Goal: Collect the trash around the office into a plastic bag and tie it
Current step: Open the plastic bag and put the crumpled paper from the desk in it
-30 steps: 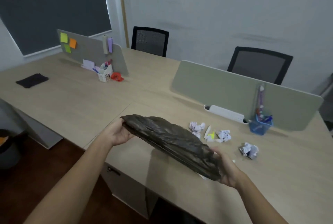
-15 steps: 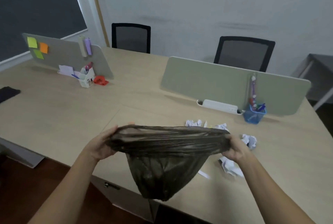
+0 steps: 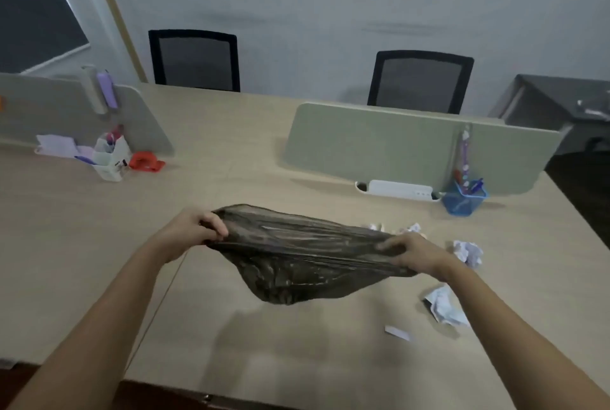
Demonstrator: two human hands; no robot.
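The left hand (image 3: 193, 233) curls its fingers over one end of a dark translucent plastic bag (image 3: 297, 258), stretched above the pale wooden desk (image 3: 231, 327). The right hand (image 3: 414, 254) grips its other end. Crumpled white paper balls (image 3: 467, 253) lie just beyond.

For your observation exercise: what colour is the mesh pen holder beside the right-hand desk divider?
Blue; the mesh pen holder shows best in the head view, the only one.

At frame centre, the left hand (image 3: 194, 228) and right hand (image 3: 414, 253) grip a dark plastic bag (image 3: 297, 258), stretched above the counter (image 3: 231, 327). Crumpled paper (image 3: 468, 252) lies at right, near a blue pen cup (image 3: 462, 200).
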